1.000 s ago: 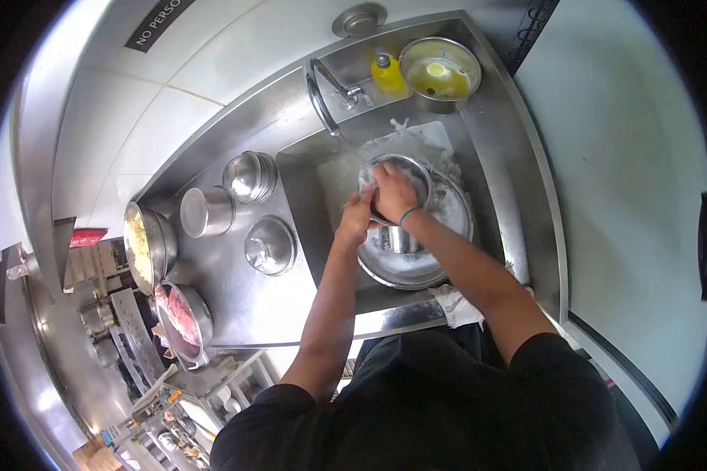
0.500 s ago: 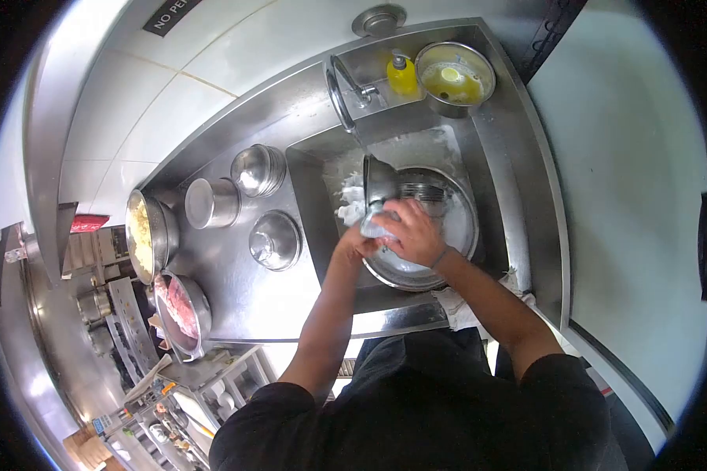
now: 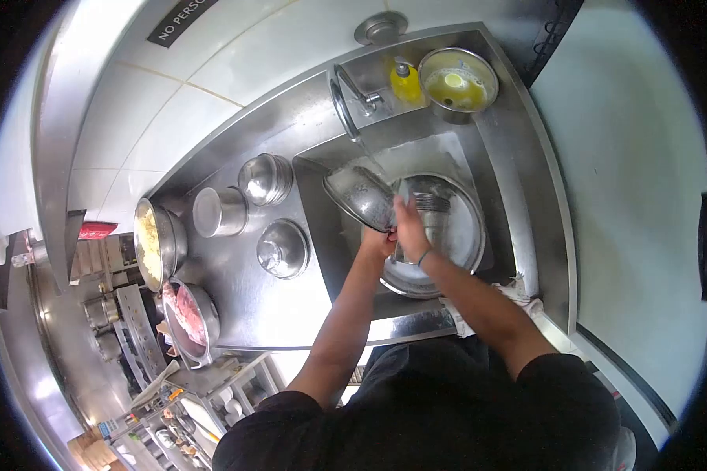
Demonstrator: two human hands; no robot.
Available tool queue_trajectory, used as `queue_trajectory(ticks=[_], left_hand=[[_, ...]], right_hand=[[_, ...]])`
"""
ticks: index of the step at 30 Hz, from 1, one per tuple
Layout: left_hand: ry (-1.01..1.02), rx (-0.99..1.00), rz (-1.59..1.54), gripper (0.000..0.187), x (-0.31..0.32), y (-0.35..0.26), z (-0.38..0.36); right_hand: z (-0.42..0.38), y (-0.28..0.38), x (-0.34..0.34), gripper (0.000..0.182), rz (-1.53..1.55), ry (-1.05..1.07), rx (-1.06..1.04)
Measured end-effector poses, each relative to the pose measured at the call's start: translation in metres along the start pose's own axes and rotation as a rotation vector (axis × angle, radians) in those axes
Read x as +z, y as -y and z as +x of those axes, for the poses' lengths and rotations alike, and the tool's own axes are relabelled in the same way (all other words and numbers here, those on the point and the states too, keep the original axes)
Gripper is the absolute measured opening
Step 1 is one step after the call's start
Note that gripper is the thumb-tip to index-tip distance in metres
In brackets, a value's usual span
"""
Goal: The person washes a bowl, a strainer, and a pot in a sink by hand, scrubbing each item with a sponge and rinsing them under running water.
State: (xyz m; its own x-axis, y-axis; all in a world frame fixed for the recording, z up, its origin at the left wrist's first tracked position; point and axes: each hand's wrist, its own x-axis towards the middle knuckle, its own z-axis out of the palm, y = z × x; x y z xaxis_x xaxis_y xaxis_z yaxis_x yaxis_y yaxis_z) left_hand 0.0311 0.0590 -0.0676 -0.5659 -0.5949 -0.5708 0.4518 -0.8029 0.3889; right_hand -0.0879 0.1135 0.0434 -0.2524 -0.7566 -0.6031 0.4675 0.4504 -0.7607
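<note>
A steel bowl [image 3: 359, 196] is tilted on its side over the sink, wet, with water from the tap [image 3: 343, 106] running onto it. My left hand [image 3: 379, 242] grips its lower rim, most of the fingers hidden behind the bowl. My right hand [image 3: 410, 229] is beside the bowl's right edge, fingers bent around a small pale thing [image 3: 403, 189] that is too blurred to name. Below the hands, a large round basin [image 3: 479, 235] in the sink holds sudsy water and a stack of ribbed metal dishes [image 3: 432, 202].
Upturned steel bowls [image 3: 283, 249] and a steel pot [image 3: 218, 212] stand on the left drainboard. Farther left are a bowl of pale yellow pieces [image 3: 177, 242] and a bowl of raw meat [image 3: 210, 318]. A yellow soap bottle [image 3: 405, 84] and a pot of yellowish liquid [image 3: 457, 114] are at the back.
The bowl has swung left and turned, showing more of its surface under the water. My right hand has turned more upright at its right edge. The view has shifted slightly.
</note>
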Motion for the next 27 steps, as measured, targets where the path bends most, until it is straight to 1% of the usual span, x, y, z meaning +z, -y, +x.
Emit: queue_trajectory(ticks=[2,3,4,6,7,8,9,10,11,12,13,14,16,17,18,19,20,21,22,24,25,27], left_hand=[[-0.181,0.135,0.011,0.019,0.023,0.004,-0.005],[-0.100,0.219,0.242,0.026,0.001,0.003,0.001],[-0.118,0.334,0.220,0.024,-0.017,0.015,0.008],[-0.157,0.568,0.175,0.020,0.034,0.024,-0.018],[-0.106,0.467,0.148,0.018,0.031,0.020,-0.022],[-0.059,0.366,0.125,0.016,0.029,0.017,-0.025],[0.059,0.048,0.095,0.014,-0.005,-0.001,-0.022],[0.171,-0.271,0.062,0.012,-0.025,-0.010,-0.022],[0.089,-0.237,0.133,0.023,0.003,-0.009,-0.035],[0.194,-0.238,0.047,0.020,-0.001,-0.011,-0.034],[0.275,-0.251,0.030,0.020,0.008,-0.014,-0.033],[0.362,-0.260,0.011,0.020,0.018,-0.017,-0.029],[0.284,-0.192,0.040,0.021,0.018,-0.023,-0.013],[0.238,-0.157,0.048,0.022,0.015,-0.024,-0.009],[0.111,-0.010,0.111,0.023,0.013,-0.017,0.001],[-0.022,0.130,0.176,0.024,0.011,-0.002,0.010],[-0.131,0.225,0.204,0.029,0.006,-0.002,0.017],[-0.246,0.314,0.241,0.034,0.002,-0.002,0.023],[-0.302,0.332,0.338,0.033,-0.007,-0.004,0.022],[-0.413,0.373,0.534,0.030,-0.014,-0.007,0.015],[-0.470,0.371,0.551,0.023,-0.012,-0.005,0.010],[-0.478,0.393,0.478,0.021,0.015,-0.012,-0.012]], right_hand=[[-0.009,-0.015,0.005,0.048,-0.228,-0.016,-0.427],[-0.013,-0.015,0.010,0.044,-0.331,-0.027,-0.647],[-0.015,-0.014,0.012,0.040,-0.437,-0.035,-0.867],[-0.012,0.012,0.005,0.034,-0.666,0.080,-1.088],[-0.009,0.029,0.002,0.032,-0.782,0.138,-1.193],[-0.004,0.047,0.001,0.030,-0.847,0.131,-1.211],[0.006,0.067,0.002,0.028,-0.913,0.122,-1.227],[0.018,0.081,0.002,0.027,-0.978,0.114,-1.240],[0.034,0.090,0.001,0.026,-0.743,0.230,-0.903],[0.049,0.098,0.002,0.027,-0.498,0.332,-0.569],[0.076,0.083,-0.003,0.037,-0.299,0.390,-0.252],[0.079,0.068,-0.005,0.042,-0.193,0.300,-0.208],[0.069,0.036,-0.006,0.050,0.006,0.124,-0.120],[0.062,0.016,-0.003,0.054,-0.017,0.070,-0.142],[0.056,-0.004,-0.001,0.058,-0.039,0.016,-0.167],[0.046,-0.019,0.005,0.061,-0.089,-0.059,-0.282],[0.036,-0.033,0.011,0.064,-0.147,-0.143,-0.392],[0.026,-0.041,0.025,0.065,-0.241,-0.247,-0.599],[0.021,-0.045,0.032,0.066,-0.336,-0.350,-0.804],[0.019,-0.020,0.019,0.066,-0.405,-0.241,-0.858],[0.019,-0.001,0.011,0.065,-0.435,-0.187,-0.886],[0.028,0.019,-0.006,0.065,-0.469,-0.110,-0.799]])
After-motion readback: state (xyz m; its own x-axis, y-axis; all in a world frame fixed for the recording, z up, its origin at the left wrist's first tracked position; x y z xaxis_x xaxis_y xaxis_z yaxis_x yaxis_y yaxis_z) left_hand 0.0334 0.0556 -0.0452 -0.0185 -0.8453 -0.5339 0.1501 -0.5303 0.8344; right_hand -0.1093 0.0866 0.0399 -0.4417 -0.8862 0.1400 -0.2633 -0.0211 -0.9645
